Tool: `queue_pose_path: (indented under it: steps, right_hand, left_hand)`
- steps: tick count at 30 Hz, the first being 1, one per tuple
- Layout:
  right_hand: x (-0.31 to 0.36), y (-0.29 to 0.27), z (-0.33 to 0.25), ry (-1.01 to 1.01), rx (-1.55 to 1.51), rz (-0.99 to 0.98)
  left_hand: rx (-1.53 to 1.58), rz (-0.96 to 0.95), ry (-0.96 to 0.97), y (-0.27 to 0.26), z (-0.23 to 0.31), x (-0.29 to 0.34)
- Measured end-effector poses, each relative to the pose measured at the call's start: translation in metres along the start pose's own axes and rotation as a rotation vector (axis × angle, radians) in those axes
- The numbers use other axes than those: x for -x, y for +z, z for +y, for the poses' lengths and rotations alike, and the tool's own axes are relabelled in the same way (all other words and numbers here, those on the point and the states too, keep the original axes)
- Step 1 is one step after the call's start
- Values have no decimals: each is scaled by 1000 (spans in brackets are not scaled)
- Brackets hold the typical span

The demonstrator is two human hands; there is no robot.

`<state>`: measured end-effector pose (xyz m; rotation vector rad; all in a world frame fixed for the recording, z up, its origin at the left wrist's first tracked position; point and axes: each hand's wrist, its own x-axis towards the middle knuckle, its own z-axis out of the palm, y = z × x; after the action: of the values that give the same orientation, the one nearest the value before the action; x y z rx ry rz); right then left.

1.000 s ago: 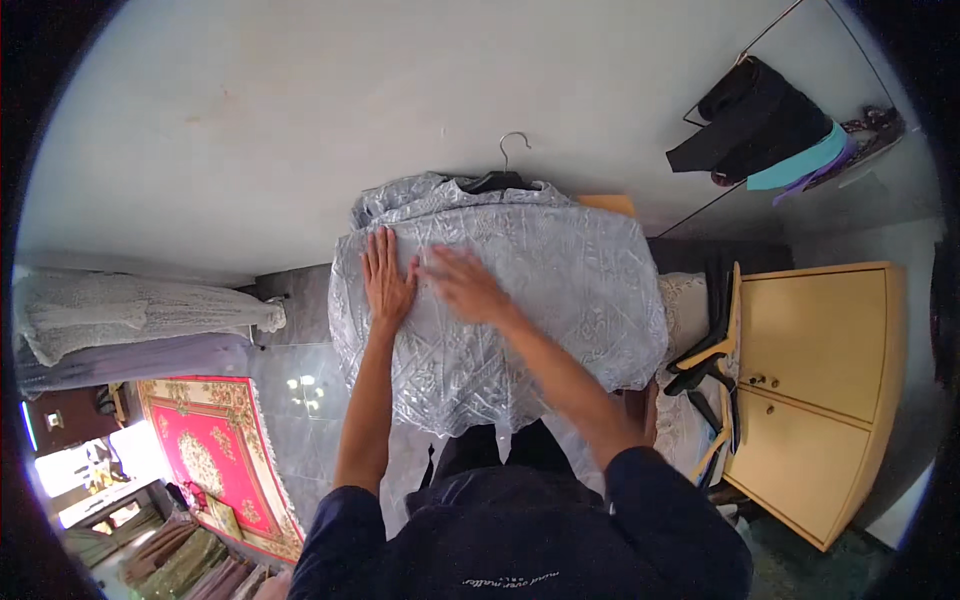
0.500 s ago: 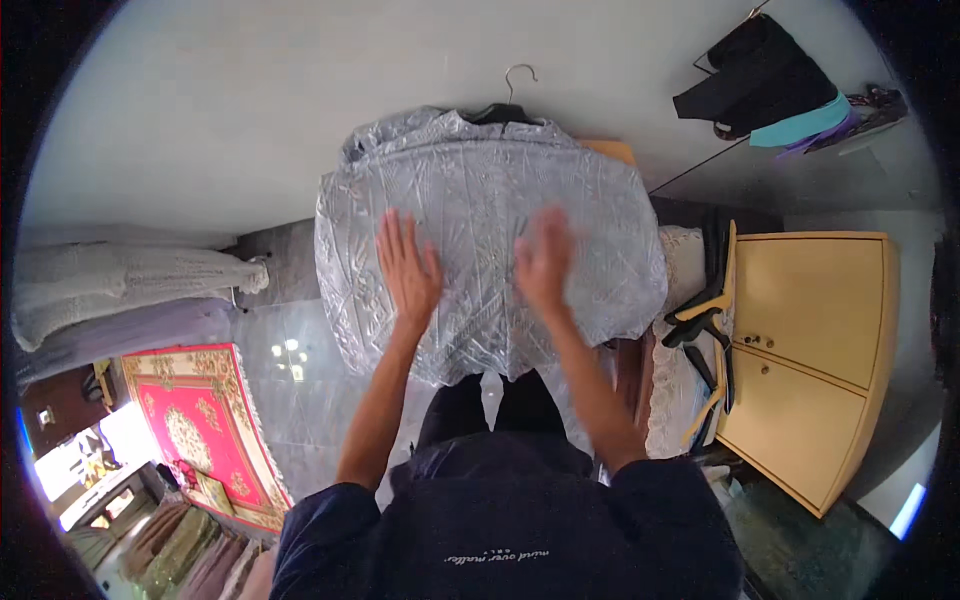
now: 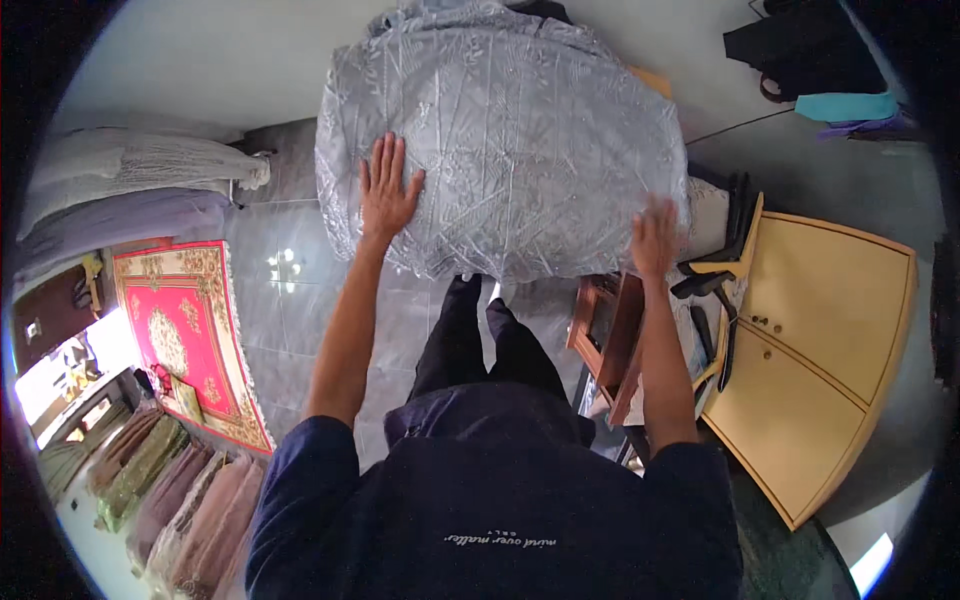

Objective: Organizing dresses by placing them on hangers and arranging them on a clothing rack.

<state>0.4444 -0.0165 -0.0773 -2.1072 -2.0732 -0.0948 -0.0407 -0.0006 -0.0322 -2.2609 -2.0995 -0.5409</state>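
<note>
Hanging against the white wall, the silver plastic-covered garment is being pressed by both hands: left hand lying flat, fingers spread wide; right hand at its lower right edge, finger state unclear. Yellow cabinet sitting right of it.

The garment cover is thin silvery-grey plastic film, glossy, creased all over in fine wrinkles that catch the light. The left hand lies flat on it; the right hand is at its lower edge. The floor is grey tile, polished and reflective. The rug is red woven cloth with a fringed edge. The cabinet is pale, smooth, matt wood with small metal knobs. The person's top is dark matt cloth.
</note>
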Motion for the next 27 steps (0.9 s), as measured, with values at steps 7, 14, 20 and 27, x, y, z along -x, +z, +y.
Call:
queue_pose_path:
  steps: [7, 14, 20, 27]
  right_hand:
    - [13, -34, -113, -25, -579, 228]
    - [51, -27, -145, -618, -483, -41]
    - [46, -11, 36, 12, -23, 28]
    - [11, -11, -83, -14, -551, 275]
  left_hand:
    - [281, 81, -43, -9, 131, 37]
    - [30, -73, -13, 16, 89, 73]
    - [-122, -177, -377, -2, -36, 69]
    - [12, 237, -222, -13, -20, 48]
